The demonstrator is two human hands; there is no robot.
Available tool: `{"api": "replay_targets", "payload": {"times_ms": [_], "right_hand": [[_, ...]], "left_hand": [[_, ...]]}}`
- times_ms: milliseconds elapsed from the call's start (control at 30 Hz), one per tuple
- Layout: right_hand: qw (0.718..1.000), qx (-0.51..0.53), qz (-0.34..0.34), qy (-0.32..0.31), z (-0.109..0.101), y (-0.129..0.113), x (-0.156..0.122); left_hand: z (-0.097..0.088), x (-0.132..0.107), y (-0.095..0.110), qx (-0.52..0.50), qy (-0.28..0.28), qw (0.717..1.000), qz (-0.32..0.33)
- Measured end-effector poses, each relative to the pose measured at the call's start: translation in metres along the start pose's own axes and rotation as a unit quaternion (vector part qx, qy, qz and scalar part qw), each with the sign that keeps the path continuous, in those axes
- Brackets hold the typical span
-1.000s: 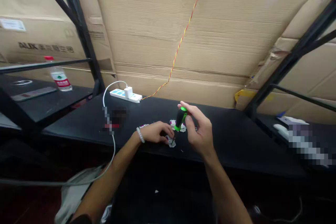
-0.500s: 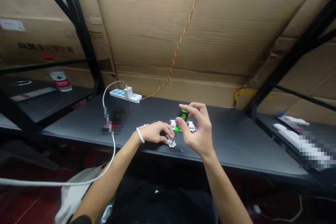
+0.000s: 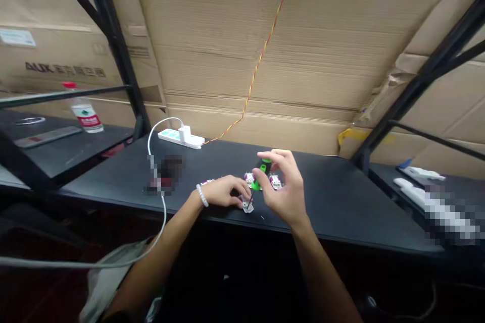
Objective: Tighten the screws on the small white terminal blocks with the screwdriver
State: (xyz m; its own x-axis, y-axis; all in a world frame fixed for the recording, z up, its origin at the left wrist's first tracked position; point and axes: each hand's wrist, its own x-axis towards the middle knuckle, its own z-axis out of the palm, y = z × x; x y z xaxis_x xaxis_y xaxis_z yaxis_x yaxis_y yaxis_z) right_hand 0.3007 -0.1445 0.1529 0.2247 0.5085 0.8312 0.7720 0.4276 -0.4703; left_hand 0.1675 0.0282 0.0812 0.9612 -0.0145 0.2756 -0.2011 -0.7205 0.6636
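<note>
My right hand is closed around a black and green screwdriver, whose tip points down at a small white part on the black table. My left hand rests on the table with its fingers pinched on that white part, holding it down. A white bead bracelet sits on my left wrist. Two more small white and pink parts lie just behind the screwdriver.
A white power strip with a plugged charger and white cable lies at the table's back left. A red-yellow wire runs up the cardboard wall. A water bottle stands on the left shelf. Black frame bars flank both sides.
My right hand has lowered slightly and its fingers have shifted around the screwdriver's handle. My left hand has stayed on the white part.
</note>
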Motion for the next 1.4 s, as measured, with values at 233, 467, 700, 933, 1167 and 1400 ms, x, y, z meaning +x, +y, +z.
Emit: {"api": "replay_targets", "payload": {"times_ms": [233, 467, 700, 933, 1167, 1400], "right_hand": [[1.0, 0.014, 0.001, -0.008, 0.0006, 0.0011, -0.0019], [0.998, 0.049, -0.004, -0.049, 0.0001, 0.0021, -0.002], [0.999, 0.012, 0.005, 0.031, 0.0033, 0.0019, -0.0048], [0.998, 0.056, 0.01, -0.034, 0.0011, 0.0042, -0.0049], [0.999, 0.033, 0.002, -0.039, -0.0001, 0.0037, -0.0032], [1.0, 0.008, -0.001, -0.002, -0.0003, 0.0011, -0.0029]], "left_hand": [[-0.0006, 0.0005, 0.0017, -0.001, -0.006, 1.0, 0.002], [-0.0008, -0.0003, 0.0013, -0.004, -0.006, 1.0, 0.015], [-0.0006, -0.0003, 0.0014, -0.005, -0.005, 1.0, -0.004], [-0.0011, -0.0001, 0.003, -0.01, -0.005, 1.0, 0.001], [-0.001, -0.0005, 0.0029, -0.009, -0.005, 1.0, 0.002], [-0.0006, -0.0005, 0.003, -0.002, 0.005, 1.0, -0.006]]}}
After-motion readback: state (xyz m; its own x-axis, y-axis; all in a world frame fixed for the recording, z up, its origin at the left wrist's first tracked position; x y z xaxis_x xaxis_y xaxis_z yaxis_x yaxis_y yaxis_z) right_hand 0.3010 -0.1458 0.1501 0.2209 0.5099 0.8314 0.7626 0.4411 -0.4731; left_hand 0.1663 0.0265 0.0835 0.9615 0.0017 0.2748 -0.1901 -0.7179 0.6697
